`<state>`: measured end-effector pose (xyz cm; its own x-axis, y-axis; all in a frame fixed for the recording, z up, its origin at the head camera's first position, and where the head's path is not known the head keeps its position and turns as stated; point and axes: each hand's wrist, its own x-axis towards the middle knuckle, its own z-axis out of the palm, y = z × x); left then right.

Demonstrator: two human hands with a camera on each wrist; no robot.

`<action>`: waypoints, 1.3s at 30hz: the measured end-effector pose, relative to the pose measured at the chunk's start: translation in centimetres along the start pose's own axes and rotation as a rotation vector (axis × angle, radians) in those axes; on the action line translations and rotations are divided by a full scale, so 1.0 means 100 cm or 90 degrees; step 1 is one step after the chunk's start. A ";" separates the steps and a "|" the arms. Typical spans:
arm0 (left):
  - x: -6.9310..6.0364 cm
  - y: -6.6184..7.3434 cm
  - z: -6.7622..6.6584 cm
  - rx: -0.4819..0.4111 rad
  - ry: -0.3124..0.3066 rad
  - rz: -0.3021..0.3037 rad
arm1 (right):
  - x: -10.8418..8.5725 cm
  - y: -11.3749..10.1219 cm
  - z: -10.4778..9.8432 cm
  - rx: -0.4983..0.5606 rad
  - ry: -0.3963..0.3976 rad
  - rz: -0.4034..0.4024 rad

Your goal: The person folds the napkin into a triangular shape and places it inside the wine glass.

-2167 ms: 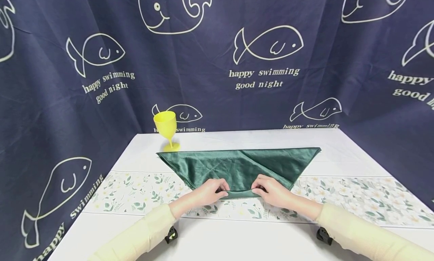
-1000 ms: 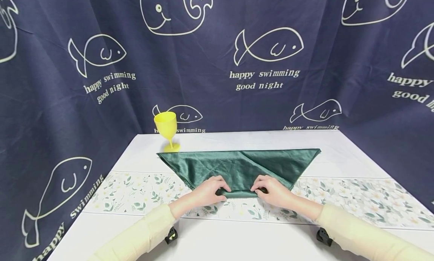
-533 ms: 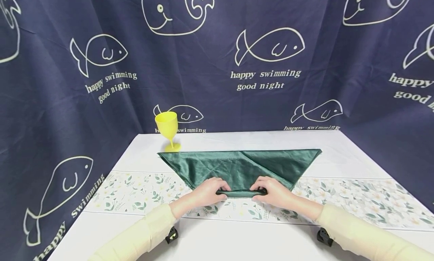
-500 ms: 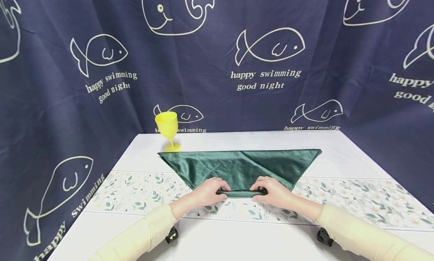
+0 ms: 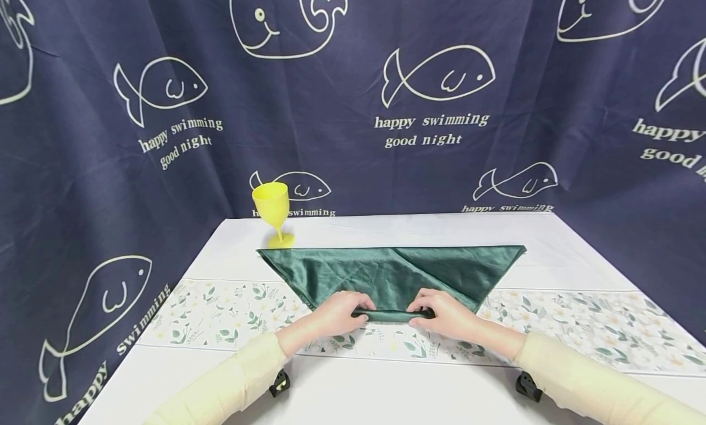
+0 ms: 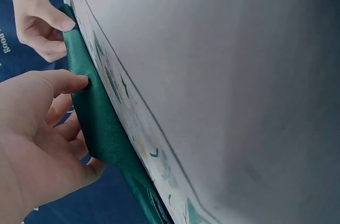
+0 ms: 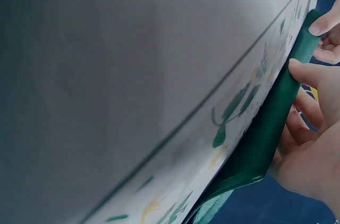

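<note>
A dark green satin cloth point(image 5: 380, 278) lies on the table, broad along its far edge and narrowing toward me. Its near edge is turned up into a narrow roll. My left hand point(image 5: 337, 313) pinches the roll's left end, thumb on the near side and fingers behind. At the right end, my right hand point(image 5: 443, 314) pinches it the same way. Both wrist views show each thumb pressed against the rolled green cloth point(image 6: 95, 112), with curled fingers on the other side. The roll's ends are partly hidden by the hands in the head view.
A yellow goblet point(image 5: 271, 207) stands upright at the back left, just behind the cloth's far left corner. A floral band point(image 5: 220, 314) crosses the white table point(image 5: 386, 388). A navy curtain point(image 5: 342, 137) with fish drawings hangs behind and at both sides.
The near edge of the cloth has gone from a flatter fold to a rounder roll between the hands. Thumbs and fingers have shifted slightly; both hands stay in nearly the same place. The goblet has not moved.
</note>
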<state>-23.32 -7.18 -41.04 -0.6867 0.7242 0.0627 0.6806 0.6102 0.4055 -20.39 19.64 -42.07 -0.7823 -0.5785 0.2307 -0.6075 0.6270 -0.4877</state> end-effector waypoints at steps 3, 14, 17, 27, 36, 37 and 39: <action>0.000 0.000 0.000 -0.012 0.001 -0.004 | 0.000 0.000 -0.001 -0.004 0.000 0.001; 0.000 0.002 0.000 0.010 0.007 -0.007 | -0.001 0.000 -0.001 -0.020 0.006 -0.005; -0.001 0.003 0.000 0.024 0.009 -0.011 | -0.001 0.000 0.000 -0.024 0.006 -0.006; -0.001 0.000 0.001 -0.006 0.009 -0.017 | -0.001 -0.001 0.000 -0.009 0.013 -0.016; 0.000 -0.002 -0.001 -0.065 0.000 -0.031 | -0.001 -0.002 0.000 -0.032 0.023 -0.011; 0.000 -0.002 -0.001 -0.066 -0.001 -0.031 | -0.001 -0.002 0.000 -0.031 0.025 -0.011; 0.000 -0.002 0.000 -0.064 0.000 -0.031 | -0.001 -0.002 0.000 -0.028 0.029 -0.012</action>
<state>-23.47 -7.33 -41.09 -0.7188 0.6939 0.0412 0.6171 0.6097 0.4975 -20.17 19.56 -41.97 -0.7757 -0.5665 0.2781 -0.6267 0.6395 -0.4454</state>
